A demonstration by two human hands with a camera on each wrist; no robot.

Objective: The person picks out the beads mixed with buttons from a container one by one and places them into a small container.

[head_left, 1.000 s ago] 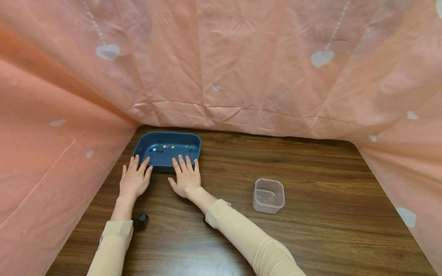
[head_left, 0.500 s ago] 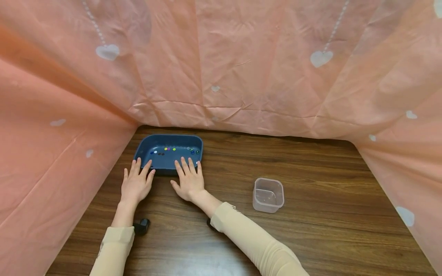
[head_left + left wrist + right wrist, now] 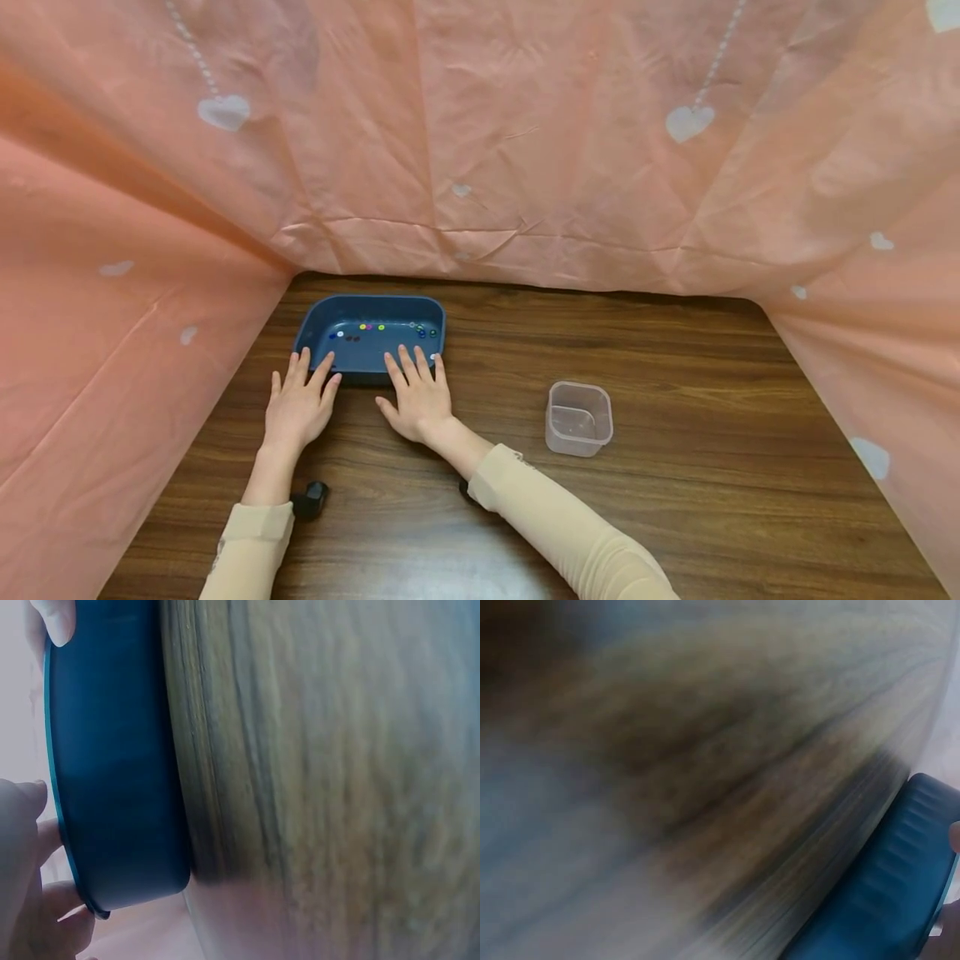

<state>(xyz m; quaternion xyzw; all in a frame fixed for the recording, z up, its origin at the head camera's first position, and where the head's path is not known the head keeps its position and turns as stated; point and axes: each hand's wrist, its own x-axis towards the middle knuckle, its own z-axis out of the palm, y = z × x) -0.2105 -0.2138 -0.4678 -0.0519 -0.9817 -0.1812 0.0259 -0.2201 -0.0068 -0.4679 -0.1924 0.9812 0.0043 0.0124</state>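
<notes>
A blue tray point(image 3: 360, 358) with rounded corners lies on the table, holding several small coloured pieces point(image 3: 363, 327), some ring-shaped, and a few shiny blue-green ones at its right end. My left hand point(image 3: 298, 408) reaches over the near rim at the left, fingers long and spread. The right hand point(image 3: 420, 404) lies likewise at the near rim's right part, thumb pointing left. In the left wrist view, fingertips of the left hand point(image 3: 22, 855) sit at the rim of the tray point(image 3: 112, 765). The right wrist view has the tray's outer wall point(image 3: 892, 877) with fingertips beside it.
A clear plastic box point(image 3: 573, 442) stands to the right of the tray on the brown wooden table point(image 3: 712, 433). Pink curtain point(image 3: 570, 167) with white hearts hangs behind and at both sides. A black wrist camera point(image 3: 310, 502) sits on the left wrist.
The blue tray has slid slightly toward me and to the right, along with both hands at its near rim. The small pieces moved with it. The head view has shifted slightly.
</notes>
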